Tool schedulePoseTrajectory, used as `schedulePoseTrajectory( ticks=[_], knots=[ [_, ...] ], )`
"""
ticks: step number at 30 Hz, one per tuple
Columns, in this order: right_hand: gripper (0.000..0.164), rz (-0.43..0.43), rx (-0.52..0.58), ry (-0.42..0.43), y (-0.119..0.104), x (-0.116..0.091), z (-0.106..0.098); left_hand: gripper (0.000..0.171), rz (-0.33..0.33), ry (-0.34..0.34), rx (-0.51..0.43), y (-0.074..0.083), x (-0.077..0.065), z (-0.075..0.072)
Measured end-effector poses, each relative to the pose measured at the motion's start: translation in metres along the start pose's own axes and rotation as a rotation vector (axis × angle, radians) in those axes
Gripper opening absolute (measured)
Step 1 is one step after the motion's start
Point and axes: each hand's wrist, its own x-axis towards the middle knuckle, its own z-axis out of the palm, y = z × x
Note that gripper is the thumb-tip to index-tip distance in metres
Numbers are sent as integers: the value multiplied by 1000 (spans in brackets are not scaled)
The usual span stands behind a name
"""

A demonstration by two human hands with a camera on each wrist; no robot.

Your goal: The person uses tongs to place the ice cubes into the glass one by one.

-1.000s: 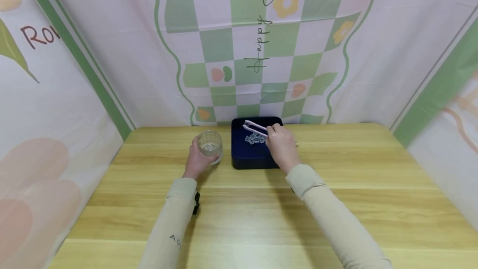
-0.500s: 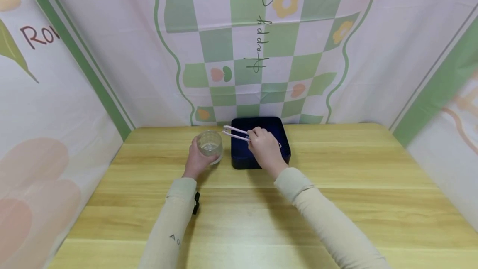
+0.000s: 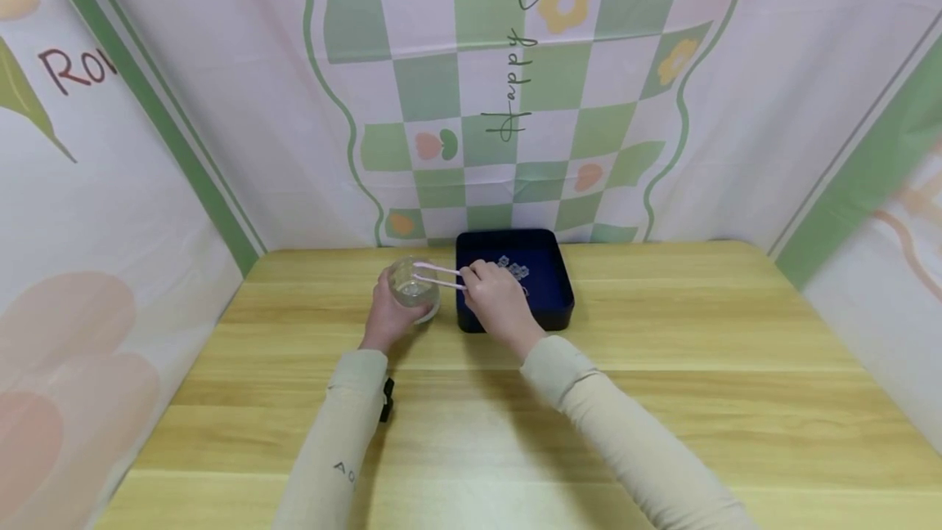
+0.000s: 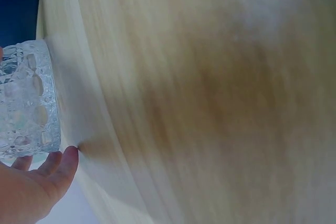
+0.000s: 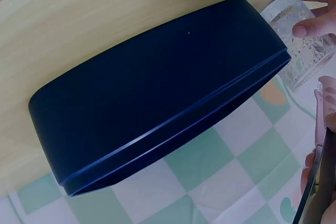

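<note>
A clear textured glass (image 3: 402,275) stands on the table, left of the dark blue tray (image 3: 550,289). My left hand (image 3: 388,317) grips it, fingers round one side and thumb on the other; in the left wrist view the cut pattern on the glass (image 4: 31,100) shows. My right hand (image 3: 500,301) holds pale pink tongs (image 3: 441,270), whose tips are apart over the mouth of the glass. Whether a cube sits between the tips is too small to tell. Several clear ice-like cubes (image 3: 518,271) lie in the tray, partly hidden by my right hand.
The tray's tall wall (image 5: 157,87) stands between the glass and the table's right part. Behind the wooden table (image 3: 471,448) hangs a checked curtain (image 3: 493,80), close to the tray's far edge.
My right hand has carried the tongs left, from above the cubes in the tray to over the glass. My left hand and the glass have stayed in place.
</note>
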Motion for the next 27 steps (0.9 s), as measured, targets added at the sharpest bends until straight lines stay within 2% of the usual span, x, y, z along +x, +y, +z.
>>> schedulePoseTrajectory(
  ticks=[8, 15, 21, 27],
  knots=[
    [31, 10, -6, 17, -2, -1, 3, 95, -2, -7, -2, 2, -1, -1],
    [35, 34, 14, -7, 1, -2, 2, 97, -17, -4, 0, 3, -1, -1],
    [34, 87, 7, -43, 9, -1, -1, 98, -15, 4, -4, 2, -1, -1],
    [33, 179, 30, -41, 26, -4, -4, 99, -44, -1, 14, 1, -2, 0]
  ],
)
